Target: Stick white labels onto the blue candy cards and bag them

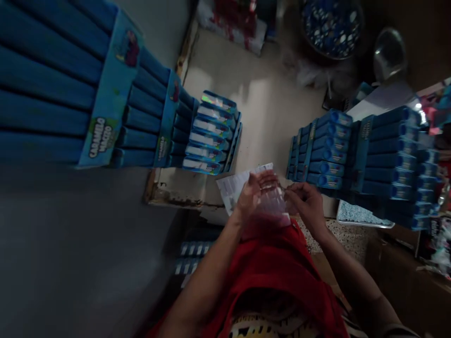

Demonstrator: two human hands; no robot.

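Note:
A thin, see-through plastic sheet or bag (273,205) is spread between my hands, over the front edge of the table. My left hand (254,190) is under or behind part of it, palm up, with the fingers curled around its upper part. My right hand (303,198) pinches the right edge of the plastic between thumb and fingers. Beside my left hand lies a whitish printed sheet (229,187), partly hidden by that hand. Motion blurs the plastic, so what it contains cannot be made out.
Stacked blue boxes stand on the left (207,134) and right (327,150) of the pale table (260,108). A bowl of small shiny pieces (333,26) sits at the back. A tray of light blue bits (364,214) is at the right, near cardboard (394,267).

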